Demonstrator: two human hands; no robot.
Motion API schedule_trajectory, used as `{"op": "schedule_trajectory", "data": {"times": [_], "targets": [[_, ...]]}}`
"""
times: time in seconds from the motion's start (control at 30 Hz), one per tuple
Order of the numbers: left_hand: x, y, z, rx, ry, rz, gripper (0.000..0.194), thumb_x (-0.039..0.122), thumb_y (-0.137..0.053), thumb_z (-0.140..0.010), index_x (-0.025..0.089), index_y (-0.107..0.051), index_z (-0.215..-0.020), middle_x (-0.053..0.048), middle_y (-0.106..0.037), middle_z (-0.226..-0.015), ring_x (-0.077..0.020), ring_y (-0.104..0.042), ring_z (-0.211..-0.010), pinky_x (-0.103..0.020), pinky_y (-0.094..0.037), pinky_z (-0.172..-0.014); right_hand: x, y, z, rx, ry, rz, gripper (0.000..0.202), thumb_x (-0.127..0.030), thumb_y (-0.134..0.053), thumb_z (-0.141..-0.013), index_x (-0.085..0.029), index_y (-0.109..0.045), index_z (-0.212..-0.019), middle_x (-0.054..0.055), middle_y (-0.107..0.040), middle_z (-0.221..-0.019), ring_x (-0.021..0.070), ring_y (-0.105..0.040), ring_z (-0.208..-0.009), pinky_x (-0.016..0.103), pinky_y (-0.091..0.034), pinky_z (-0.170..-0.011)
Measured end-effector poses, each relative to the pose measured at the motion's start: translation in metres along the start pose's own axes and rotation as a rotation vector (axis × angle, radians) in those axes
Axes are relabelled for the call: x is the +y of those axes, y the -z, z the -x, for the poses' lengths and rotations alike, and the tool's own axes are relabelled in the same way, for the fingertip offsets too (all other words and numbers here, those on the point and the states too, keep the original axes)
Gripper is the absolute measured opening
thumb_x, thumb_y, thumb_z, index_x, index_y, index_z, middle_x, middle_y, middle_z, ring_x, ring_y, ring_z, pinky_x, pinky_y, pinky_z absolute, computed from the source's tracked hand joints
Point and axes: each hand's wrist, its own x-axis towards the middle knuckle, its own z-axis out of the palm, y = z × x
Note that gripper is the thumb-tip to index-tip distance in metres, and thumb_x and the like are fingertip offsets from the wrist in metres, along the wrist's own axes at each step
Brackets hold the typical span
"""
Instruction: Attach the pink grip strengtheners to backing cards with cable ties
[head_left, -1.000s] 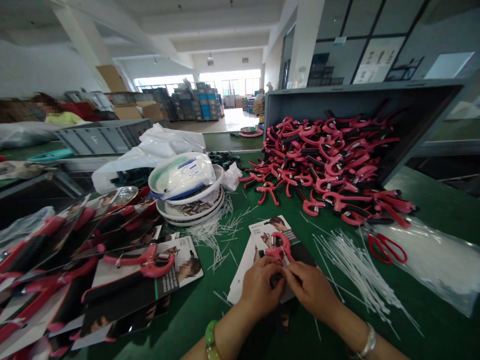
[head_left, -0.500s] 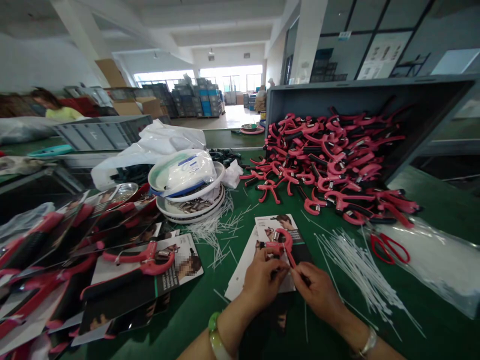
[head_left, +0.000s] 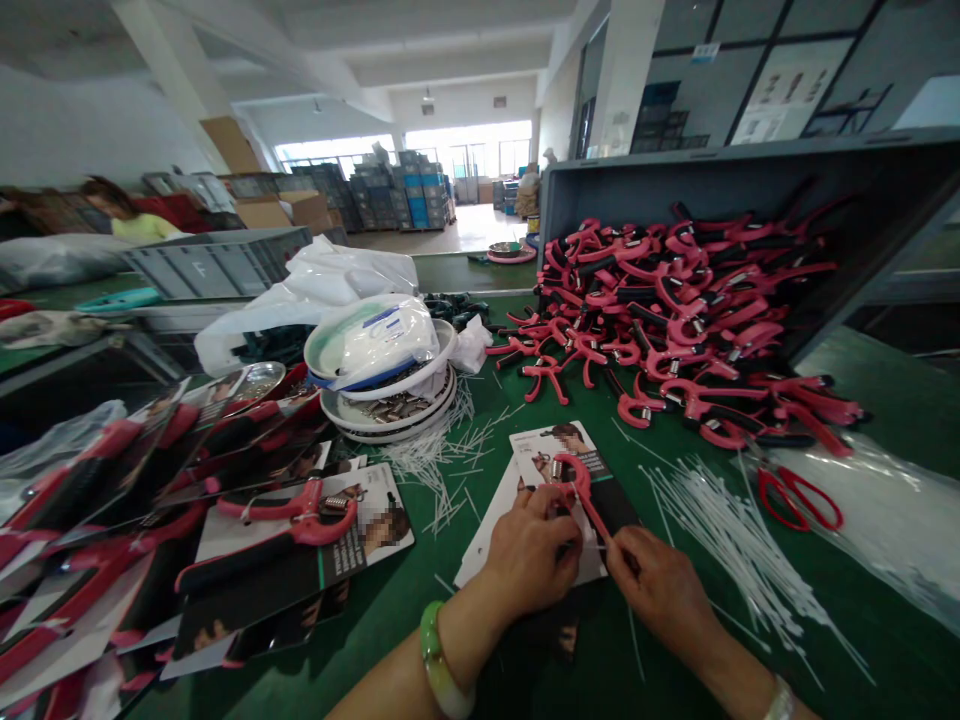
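Red pliers [head_left: 576,474] lie on a printed card [head_left: 553,447] at the front middle of the green table. My left hand [head_left: 534,548] rests over the card with its fingers curled round the pliers' near part. On the right side my right hand [head_left: 654,580] is closed at the pliers' handle, and a bit of white tie shows between the hands. What its fingertips pinch is too small to name. Loose white zip ties [head_left: 731,545] are spread right of my right hand. More white ties [head_left: 435,455] lie behind on the left.
A grey crate [head_left: 720,152] tipped on its side spills many red pliers [head_left: 645,300]. Red-handled scissors [head_left: 799,497] and a plastic bag [head_left: 885,510] are at the right. Carded pliers [head_left: 300,530] pile up at the left. Stacked bowls [head_left: 382,420] stand behind; a person [head_left: 135,215] is far left.
My left hand's fingers have curled further over the pliers, and my right hand has moved slightly right and is more closed. The whole view has shifted a little.
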Motion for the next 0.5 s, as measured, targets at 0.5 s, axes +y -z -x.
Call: {"op": "schedule_trajectory", "data": {"times": [0.5], "targets": [[0.012,-0.008,-0.001,-0.013,0.212,-0.002,0.021,0.028,-0.057,-0.076,0.030,-0.067,-0.095,-0.002,-0.058,-0.115,-0.0230,-0.057,-0.102,-0.037,-0.049,-0.084,-0.010,0.014,-0.020,-0.435,0.003,0.218,0.021,-0.013,-0.041,-0.078,-0.018,-0.054,-0.062,0.003,-0.061,-0.063,0.0154,-0.058,-0.059,0.026,-0.032,-0.054]]}}
